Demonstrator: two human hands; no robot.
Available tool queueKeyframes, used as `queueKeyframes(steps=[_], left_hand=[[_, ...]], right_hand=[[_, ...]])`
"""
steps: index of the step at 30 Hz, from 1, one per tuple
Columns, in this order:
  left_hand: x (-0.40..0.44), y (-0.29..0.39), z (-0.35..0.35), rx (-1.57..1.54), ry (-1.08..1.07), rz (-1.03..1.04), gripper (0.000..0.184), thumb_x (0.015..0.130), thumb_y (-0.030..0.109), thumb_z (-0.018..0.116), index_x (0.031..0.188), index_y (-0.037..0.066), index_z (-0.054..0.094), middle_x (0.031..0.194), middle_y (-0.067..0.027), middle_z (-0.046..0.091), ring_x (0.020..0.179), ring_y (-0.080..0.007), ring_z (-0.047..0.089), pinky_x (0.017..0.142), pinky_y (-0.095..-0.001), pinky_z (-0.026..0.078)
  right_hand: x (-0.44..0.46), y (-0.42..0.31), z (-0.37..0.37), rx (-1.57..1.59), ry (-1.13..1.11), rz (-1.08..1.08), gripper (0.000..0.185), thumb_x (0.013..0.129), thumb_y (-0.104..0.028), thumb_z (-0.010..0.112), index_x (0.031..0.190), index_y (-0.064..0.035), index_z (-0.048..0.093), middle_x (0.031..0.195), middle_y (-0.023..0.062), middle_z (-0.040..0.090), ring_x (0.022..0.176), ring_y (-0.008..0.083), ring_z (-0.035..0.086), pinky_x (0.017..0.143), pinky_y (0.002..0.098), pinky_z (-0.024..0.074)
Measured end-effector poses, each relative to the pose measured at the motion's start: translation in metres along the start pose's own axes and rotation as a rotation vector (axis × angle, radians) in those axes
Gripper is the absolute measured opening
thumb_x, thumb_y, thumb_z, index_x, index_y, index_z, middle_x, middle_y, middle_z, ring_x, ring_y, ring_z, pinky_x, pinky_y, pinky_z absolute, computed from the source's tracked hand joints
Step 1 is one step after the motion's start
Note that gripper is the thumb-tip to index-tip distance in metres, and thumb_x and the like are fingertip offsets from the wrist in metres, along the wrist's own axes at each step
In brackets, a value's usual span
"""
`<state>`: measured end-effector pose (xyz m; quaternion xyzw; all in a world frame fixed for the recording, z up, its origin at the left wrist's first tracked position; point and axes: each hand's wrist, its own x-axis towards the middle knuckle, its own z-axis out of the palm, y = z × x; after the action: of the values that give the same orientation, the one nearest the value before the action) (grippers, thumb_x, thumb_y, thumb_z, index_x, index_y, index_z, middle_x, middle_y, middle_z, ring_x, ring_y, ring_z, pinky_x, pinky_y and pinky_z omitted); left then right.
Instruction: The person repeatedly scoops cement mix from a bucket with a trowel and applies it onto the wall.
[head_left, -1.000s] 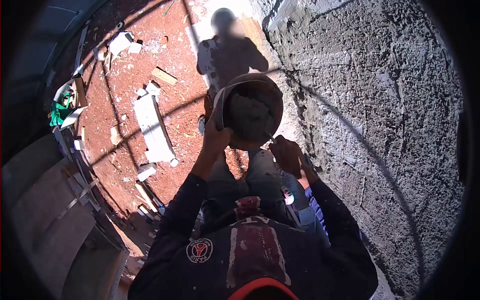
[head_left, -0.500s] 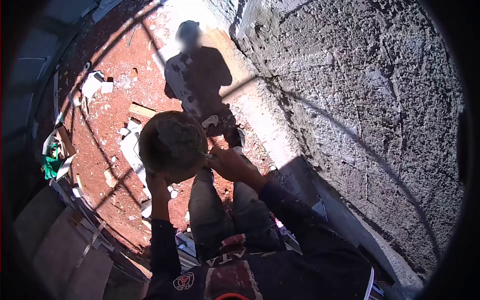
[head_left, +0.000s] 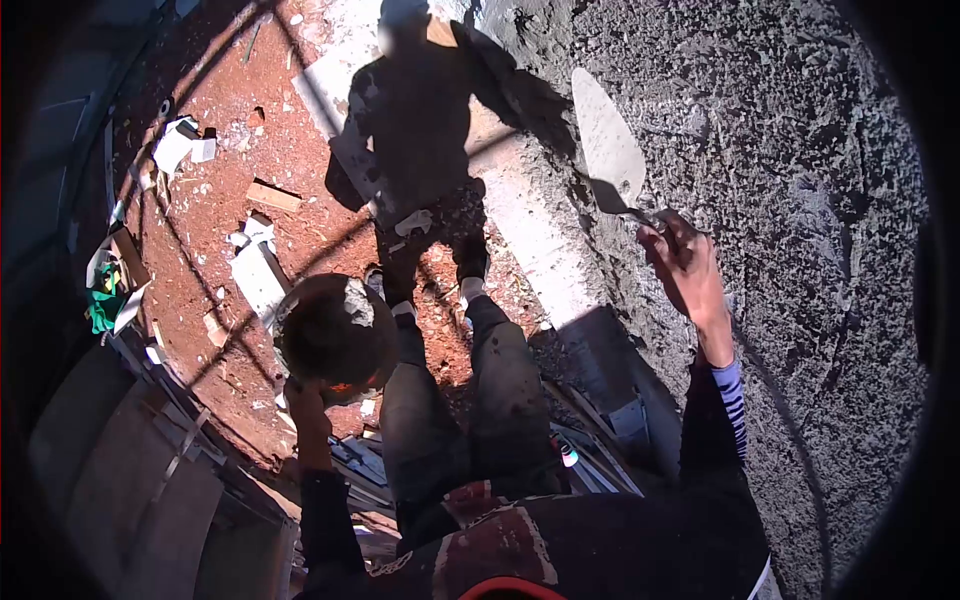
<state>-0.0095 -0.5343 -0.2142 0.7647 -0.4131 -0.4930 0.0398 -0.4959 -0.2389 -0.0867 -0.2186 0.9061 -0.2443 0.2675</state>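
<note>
My left hand grips the near side of a round, dark bowl, held out in front of my left leg. A lump of grey mortar clings inside near its upper right rim; the rest of the inside lies in deep shade. Out to the right, my right hand is closed around the handle of a pointed trowel. The pale blade points away from me, in front of the rough grey wall. Whether it touches the wall I cannot tell.
Reddish soil with scattered debris spreads below. A wood piece and a white board lie left of the bowl. Green material sits in a box at far left. My shadow falls ahead. Planks lie behind my legs.
My right hand has swung from beside the bowl out to the right and up along the wall with the trowel. The bowl has dropped lower, and far less mortar shows in it.
</note>
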Motion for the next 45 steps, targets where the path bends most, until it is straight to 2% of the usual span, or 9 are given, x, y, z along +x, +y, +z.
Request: queueKeyframes(steps=[3, 7, 9, 14, 33, 36, 41, 43, 45], left_hand=[[-0.046, 0.049, 0.04, -0.01, -0.243, 0.126, 0.037, 0.076, 0.002, 0.062, 0.113, 0.005, 0.057, 0.084, 0.0001, 0.051, 0.071, -0.0089, 0.051, 0.058, -0.0243, 0.044], [-0.074, 0.084, 0.079, 0.175, -0.366, 0.43, 0.064, 0.072, 0.0, 0.056, 0.136, 0.001, 0.045, 0.089, -0.0033, 0.054, 0.077, -0.0138, 0.055, 0.063, -0.0279, 0.048], [-0.079, 0.1, 0.095, 0.297, -0.388, 0.846, 0.079, 0.072, 0.003, 0.054, 0.146, -0.005, 0.027, 0.142, -0.0253, 0.043, 0.126, -0.0295, 0.05, 0.1, -0.0355, 0.043], [-0.079, 0.136, 0.089, 0.323, -0.527, 1.029, 0.079, 0.073, 0.001, 0.055, 0.146, -0.004, 0.026, 0.148, -0.0262, 0.033, 0.137, -0.0358, 0.037, 0.108, -0.039, 0.034], [0.04, 0.126, 0.02, -0.295, -0.502, 0.254, 0.05, 0.076, 0.001, 0.059, 0.125, 0.006, 0.052, 0.106, -0.0071, 0.061, 0.084, -0.0193, 0.065, 0.069, -0.0315, 0.059], [0.063, 0.103, 0.005, -0.252, -0.395, 0.233, 0.042, 0.078, 0.008, 0.065, 0.119, 0.008, 0.055, 0.101, -0.0063, 0.061, 0.082, -0.0191, 0.064, 0.065, -0.0326, 0.059], [0.088, 0.058, -0.025, -0.075, -0.008, -0.029, 0.059, 0.082, 0.008, 0.066, 0.132, 0.01, 0.036, 0.114, -0.0101, 0.054, 0.082, -0.0203, 0.062, 0.071, -0.0339, 0.057], [0.074, 0.057, -0.035, -0.001, 0.039, -0.005, 0.058, 0.083, 0.001, 0.062, 0.136, 0.008, 0.038, 0.113, -0.0091, 0.055, 0.084, -0.0187, 0.06, 0.073, -0.0324, 0.054], [0.092, 0.028, -0.069, 0.118, 0.015, 0.092, 0.055, 0.084, 0.001, 0.062, 0.134, 0.008, 0.043, 0.111, -0.0087, 0.057, 0.086, -0.0186, 0.06, 0.073, -0.0312, 0.053]], right_hand=[[-0.018, -0.061, 0.027, -0.325, -0.357, -0.107, 0.032, 0.091, -0.034, 0.059, 0.099, -0.0036, 0.059, 0.086, 0.0173, 0.066, 0.082, 0.0379, 0.065, 0.073, 0.0468, 0.0499], [-0.025, -0.094, 0.106, -0.726, -0.358, -0.364, 0.019, 0.088, -0.019, 0.056, 0.092, -0.0011, 0.06, 0.081, 0.0172, 0.066, 0.071, 0.0322, 0.068, 0.061, 0.0424, 0.055], [-0.028, -0.101, 0.138, -0.686, -0.392, -0.395, 0.018, 0.087, -0.018, 0.054, 0.088, -0.0003, 0.06, 0.075, 0.0187, 0.065, 0.068, 0.0335, 0.068, 0.059, 0.0441, 0.0546], [-0.068, -0.116, 0.215, -0.479, -0.42, -0.409, 0.019, 0.084, -0.019, 0.056, 0.087, -0.0023, 0.063, 0.08, 0.0192, 0.065, 0.073, 0.0361, 0.067, 0.061, 0.0471, 0.0534], [-0.064, -0.201, 0.247, 0.061, -0.306, -0.109, 0.035, 0.094, -0.035, 0.054, 0.111, -0.0055, 0.057, 0.083, 0.0221, 0.066, 0.078, 0.041, 0.064, 0.066, 0.0487, 0.0508], [-0.029, -0.171, 0.27, 0.514, -0.36, -0.26, 0.03, 0.094, -0.032, 0.058, 0.094, -0.0015, 0.062, 0.075, 0.014, 0.065, 0.068, 0.0219, 0.064, 0.061, 0.0376, 0.049], [0.118, -0.029, 0.227, 0.828, -0.673, 0.259, 0.029, 0.094, -0.024, 0.056, 0.076, -0.0014, 0.059, 0.064, 0.0039, 0.057, 0.052, 0.0111, 0.052, 0.048, 0.0282, 0.0418], [0.182, 0.057, 0.196, 0.637, -0.371, 0.428, 0.021, 0.095, -0.024, 0.054, 0.089, -0.0039, 0.056, 0.063, 0.0005, 0.054, 0.049, 0.0101, 0.05, 0.046, 0.0255, 0.0425], [0.18, 0.079, 0.127, 1.341, -0.146, 0.566, 0.023, 0.097, -0.027, 0.051, 0.095, -0.0048, 0.055, 0.061, -0.003, 0.051, 0.048, 0.0103, 0.046, 0.05, 0.0253, 0.0456]])
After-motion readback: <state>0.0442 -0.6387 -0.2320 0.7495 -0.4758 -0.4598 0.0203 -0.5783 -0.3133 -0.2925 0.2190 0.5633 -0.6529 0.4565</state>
